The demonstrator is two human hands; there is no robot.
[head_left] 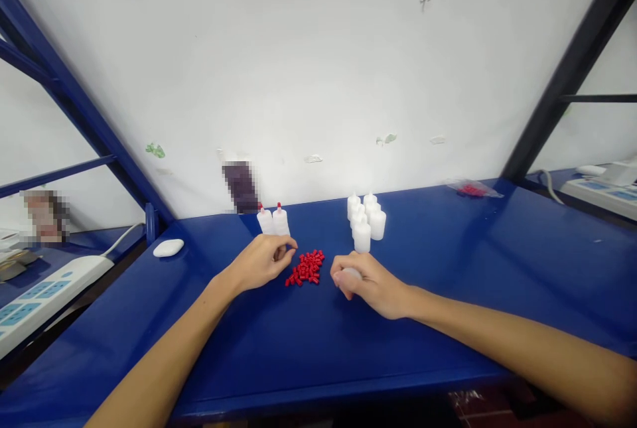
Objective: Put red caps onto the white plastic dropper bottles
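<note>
My left hand (263,261) is over the left-middle of the table, its thumb and index finger curled together; whether anything is between them is too small to tell. Just right of it lies a loose pile of small red caps (306,267). Behind the left hand stand two white bottles (281,222) with red tips, partly hidden by it. My right hand (373,285) is wrapped around a white bottle (353,273), of which only a small part shows between the fingers. Beyond that hand several white bottles (362,237) without red tips stand upright in a cluster.
The blue table (308,361) runs back to a white wall. A smooth white object (168,247) lies at its left. A clear bag of red pieces (472,190) rests at the back right. Blue metal posts and a white power strip (44,298) are at the left.
</note>
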